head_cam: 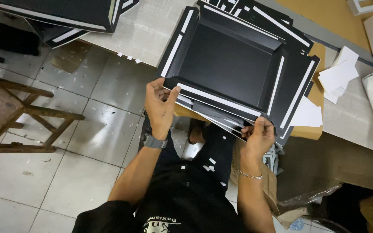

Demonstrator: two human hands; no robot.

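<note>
a pale tiled floor (96, 129) runs under everything, with a wooden stool (9, 116) at the far left and small white scraps scattered on the tiles. above it a light grey table (147, 30) carries another pile of black sheets (57, 15) at its top left corner. at the table's near edge lies a stack of black box blanks (238, 64) with white strips, the top one folded up into a shallow tray, nothing inside it. the left hand (160, 108), watch on the wrist, pinches the stack's near left corner, thumb on top, fingers curled beneath. the right hand (257, 138) grips the near right edge, fingers closed over the lower sheets. white cards (337, 77) and brown cardboard (337, 17) sit to the right.
</note>
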